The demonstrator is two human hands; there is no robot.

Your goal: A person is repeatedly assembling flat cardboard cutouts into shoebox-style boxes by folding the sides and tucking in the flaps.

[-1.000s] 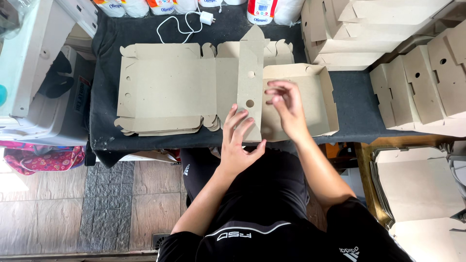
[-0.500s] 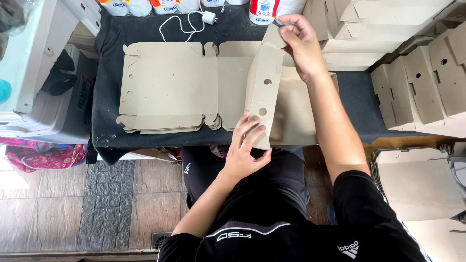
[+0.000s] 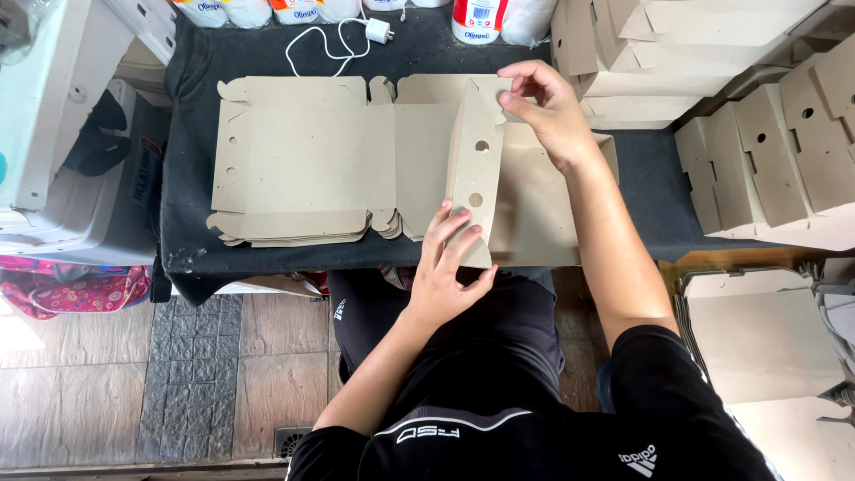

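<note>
Seated at a black table [image 3: 191, 134]: at its left edge, a stack of flat cardboard blanks [image 3: 303, 160]. Near the middle, one cardboard flap [image 3: 475, 169] raised upright, long axis running from near edge to far edge. Left hand [image 3: 450, 267] pinching the near end, fingers narrow; right hand [image 3: 548, 111] gripping the far end, closer to the bottles [image 3: 476, 18] at the far edge. Folded boxes [image 3: 775, 151] piled toward the right edge.

Flat cardboard stack [image 3: 303, 160] on table [image 3: 191, 134]; folded boxes [image 3: 802, 142] right; charger cable [image 3: 334, 44] behind.
</note>
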